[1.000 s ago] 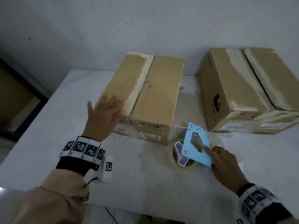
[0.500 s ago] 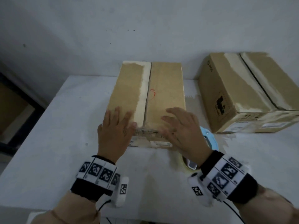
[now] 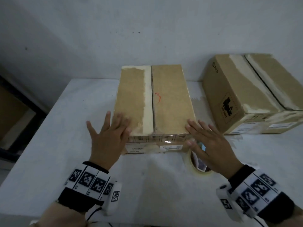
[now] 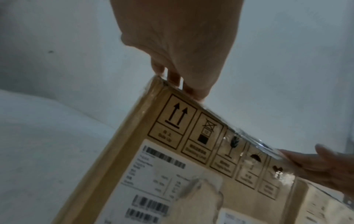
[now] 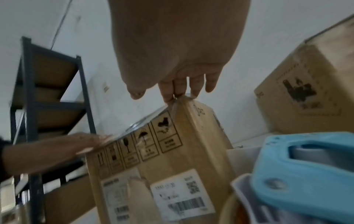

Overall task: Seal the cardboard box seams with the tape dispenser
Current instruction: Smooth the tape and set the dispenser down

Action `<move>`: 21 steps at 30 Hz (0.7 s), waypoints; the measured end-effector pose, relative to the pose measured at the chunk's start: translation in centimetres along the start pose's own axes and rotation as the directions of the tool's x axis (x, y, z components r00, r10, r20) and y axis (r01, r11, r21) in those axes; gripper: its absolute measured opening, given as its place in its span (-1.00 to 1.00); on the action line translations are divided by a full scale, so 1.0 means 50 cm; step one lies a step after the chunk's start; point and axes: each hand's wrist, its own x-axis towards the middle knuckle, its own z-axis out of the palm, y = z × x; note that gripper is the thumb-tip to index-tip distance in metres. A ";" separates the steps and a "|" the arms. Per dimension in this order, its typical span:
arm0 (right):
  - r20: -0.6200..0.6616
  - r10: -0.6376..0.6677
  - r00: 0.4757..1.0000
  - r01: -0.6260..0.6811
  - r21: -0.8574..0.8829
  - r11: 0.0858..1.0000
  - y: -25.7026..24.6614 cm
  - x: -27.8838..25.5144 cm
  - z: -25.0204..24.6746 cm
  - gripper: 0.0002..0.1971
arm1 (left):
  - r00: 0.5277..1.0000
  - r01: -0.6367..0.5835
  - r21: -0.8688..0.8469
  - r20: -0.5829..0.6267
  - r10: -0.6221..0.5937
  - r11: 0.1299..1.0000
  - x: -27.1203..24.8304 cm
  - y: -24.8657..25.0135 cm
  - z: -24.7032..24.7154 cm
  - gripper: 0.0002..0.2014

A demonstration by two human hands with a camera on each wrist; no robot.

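Note:
A brown cardboard box (image 3: 170,102) lies in the middle of the white table (image 3: 65,136), its top seam running away from me with a pale torn strip to the seam's left. My left hand (image 3: 108,135) lies flat with spread fingers on the box's near left corner (image 4: 159,84). My right hand (image 3: 208,140) is open at the near right corner (image 5: 182,103), fingertips touching the edge. The blue tape dispenser (image 5: 306,169) with its tape roll (image 3: 191,163) lies on the table under my right hand, mostly hidden in the head view.
A second, larger cardboard box (image 3: 246,95) stands at the right, close to the first. A white wall (image 3: 147,30) rises behind the table. A dark metal shelf rack (image 5: 47,106) stands to the left, off the table.
My right hand has left the tape dispenser and come to the box's near right corner. The box has been turned square to me, and my left hand stays on its left corner.

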 end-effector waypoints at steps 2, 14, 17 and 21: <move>-0.015 0.030 0.999 -0.028 0.116 0.993 -0.010 0.012 0.007 -0.28 | 0.995 -0.097 0.015 0.031 0.097 0.995 -0.002 0.008 0.001 -0.23; -0.101 -0.016 0.995 0.007 -0.089 0.996 -0.036 0.143 0.028 -0.32 | 0.971 -0.234 0.096 0.080 0.227 0.967 0.064 0.039 -0.016 -0.21; -0.156 -0.082 0.984 0.071 -0.078 0.994 -0.056 0.162 0.052 -0.54 | 0.956 -0.291 0.067 0.051 0.288 0.954 0.074 0.045 -0.004 -0.25; -0.219 -0.114 0.969 0.100 -0.075 0.992 -0.041 0.166 0.065 -0.63 | 0.946 -0.319 0.084 -0.033 0.323 0.944 0.078 0.035 0.009 -0.27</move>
